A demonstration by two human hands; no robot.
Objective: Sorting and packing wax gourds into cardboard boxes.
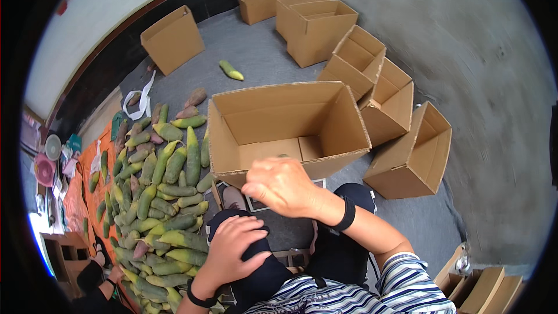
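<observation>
A large corrugated cardboard box [270,126] stands open-topped in front of my knees. My right hand [279,187] is raised at its near edge, back up and fingers curled. A small bit of something green [283,155] shows just past the knuckles; whether I hold it or it lies in the box is hidden. My left hand [237,248] lies on my left knee, fingers spread and holding nothing. Left of the knee spreads a heap of green radishes [178,237], with several reddish tubers [187,112] among them.
Open cardboard boxes [405,152] line the right wall, and another box [172,39] stands at the back left. One radish [231,70] lies apart on the grey floor covering. Another person's hand [115,274] touches the heap's lower left. Cardboard pieces [484,290] stand lower right.
</observation>
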